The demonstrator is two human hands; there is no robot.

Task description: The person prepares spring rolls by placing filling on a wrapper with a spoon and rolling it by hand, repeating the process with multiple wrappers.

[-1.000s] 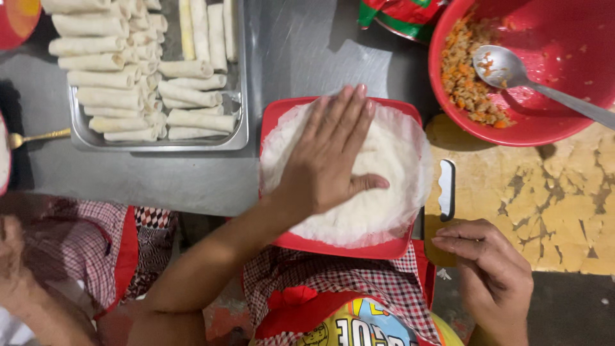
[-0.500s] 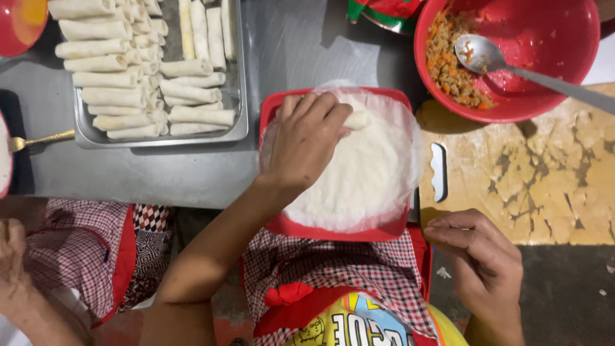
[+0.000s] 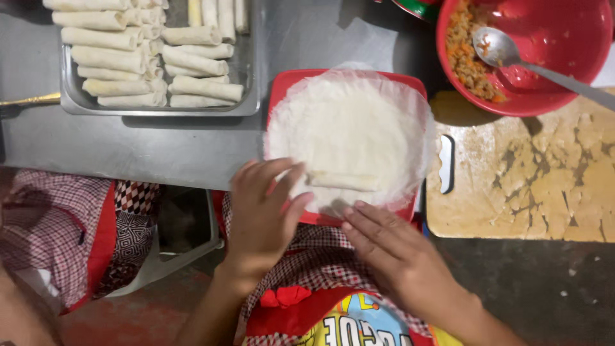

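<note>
A stack of thin white round wrappers (image 3: 349, 128) lies on a red square plate (image 3: 288, 80) at the table's near edge. My left hand (image 3: 262, 214) rests at the plate's near-left corner, fingers spread, fingertips touching the wrapper's rim. My right hand (image 3: 391, 247) comes in from below, fingertips at the plate's near edge where the top wrapper's edge is folded or lifted into a small ridge (image 3: 343, 181). Neither hand grips anything firmly that I can see.
A metal tray (image 3: 250, 96) of several rolled white spring rolls (image 3: 192, 86) sits at the far left. A red bowl (image 3: 576, 38) with minced filling (image 3: 464, 54) and a spoon (image 3: 506, 54) stands far right, above a worn cutting board (image 3: 525, 173). Another person's checkered clothing (image 3: 57, 218) is at left.
My left hand has slid off the middle of the wrappers back to the plate's near-left corner. My right hand has come up to the plate's near edge, and a ridge now shows in the wrapper.
</note>
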